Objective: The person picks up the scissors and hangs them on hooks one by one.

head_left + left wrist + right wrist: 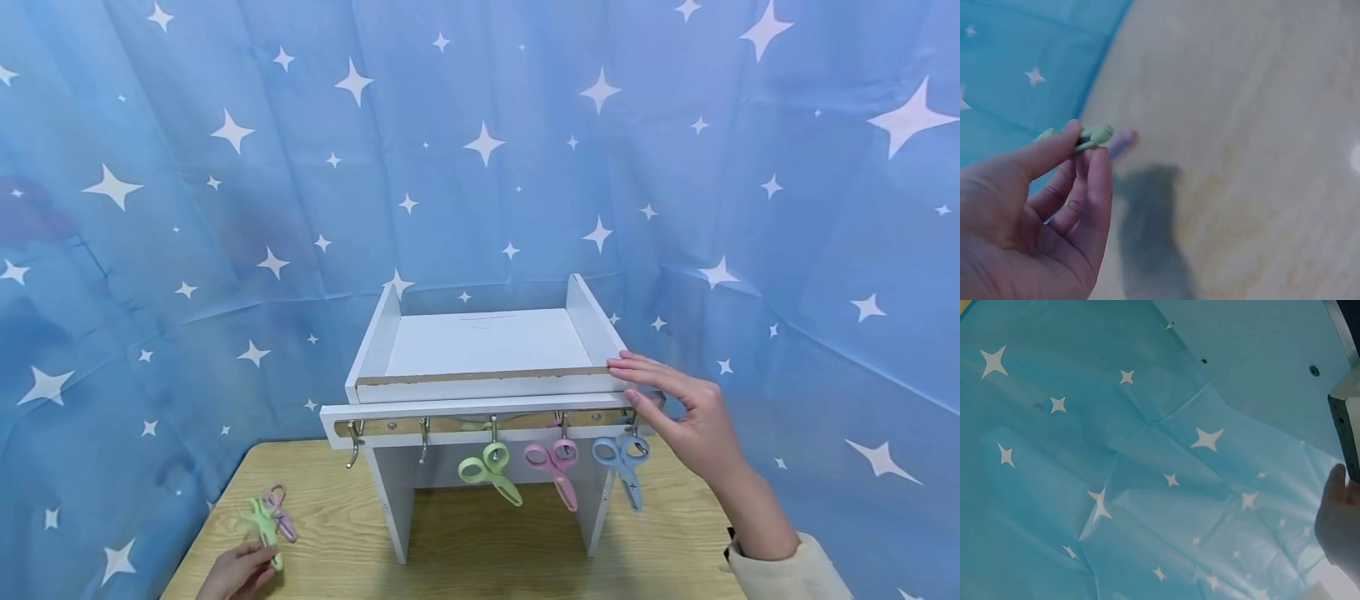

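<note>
In the head view my left hand [238, 570] is at the lower left, its thumb and fingertips pinching light green scissors [264, 523]. The left wrist view shows the green scissors [1094, 136] end-on between thumb and forefinger. Purple scissors [279, 512] lie on the table just beyond them. My right hand [686, 408] rests its fairly straight fingers on the right front corner of a white shelf [480, 388], near the end of the hook rail [450, 423]. From the rail hang green scissors [491, 473], pink scissors [555, 471] and blue scissors [624, 467].
Two hooks at the rail's left, including the end hook [354, 446], carry nothing. The shelf stands on a wood-grain table [330, 500]. A blue star-patterned curtain [480, 192] surrounds the table behind and at both sides.
</note>
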Available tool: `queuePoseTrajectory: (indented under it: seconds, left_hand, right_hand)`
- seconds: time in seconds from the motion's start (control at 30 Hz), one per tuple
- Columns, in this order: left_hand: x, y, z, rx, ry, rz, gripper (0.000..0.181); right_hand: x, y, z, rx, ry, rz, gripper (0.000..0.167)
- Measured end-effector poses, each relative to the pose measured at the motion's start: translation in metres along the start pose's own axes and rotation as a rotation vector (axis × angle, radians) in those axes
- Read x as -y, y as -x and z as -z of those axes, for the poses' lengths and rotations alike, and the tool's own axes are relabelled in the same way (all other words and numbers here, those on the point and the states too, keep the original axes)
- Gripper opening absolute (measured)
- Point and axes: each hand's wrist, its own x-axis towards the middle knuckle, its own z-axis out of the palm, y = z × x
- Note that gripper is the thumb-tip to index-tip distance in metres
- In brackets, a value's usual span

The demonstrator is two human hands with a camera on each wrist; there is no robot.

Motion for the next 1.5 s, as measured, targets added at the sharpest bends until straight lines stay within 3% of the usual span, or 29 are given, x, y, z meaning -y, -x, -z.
queuePoseTrajectory:
  seconds: [0.13,0.27,0.47,0.7,0.97,1.23,1.3,1.5]
  left_hand:
    - [-0.025,0.011,-0.004,0.005,0.116,-0.108,0.015]
    - [-0.056,0.026,-0.009,0.017,0.143,-0.213,0.013]
    - [-0.105,0.067,-0.021,0.020,0.139,-0.370,0.009]
    - [-0.144,0.112,-0.036,0.031,0.156,-0.634,0.009]
    - [-0.169,0.153,-0.050,0.122,0.143,-0.860,0.010]
    - [-0.180,0.184,-0.068,0.257,0.076,-1.074,0.017]
    - [-0.181,0.189,-0.073,0.289,0.054,-1.095,0.016]
    - [-0.180,0.198,-0.089,0.376,-0.018,-1.084,0.009]
  right_hand:
    - [0.000,0.000,-0.001,0.000,-0.001,-0.001,0.048]
    - [-0.001,0.000,-0.001,0.001,-0.005,0.000,0.048]
    - [-0.001,0.001,-0.001,0.001,-0.008,-0.004,0.047]
    - [-0.002,0.001,0.000,-0.003,-0.007,-0.008,0.046]
    - [-0.001,0.001,-0.001,-0.001,-0.007,-0.012,0.047]
    - [-0.001,0.001,-0.001,-0.003,-0.011,-0.009,0.046]
    - [-0.001,0.001,-0.001,-0.005,-0.009,-0.011,0.045]
    - [0.000,0.000,-0.001,-0.007,-0.003,-0.019,0.045]
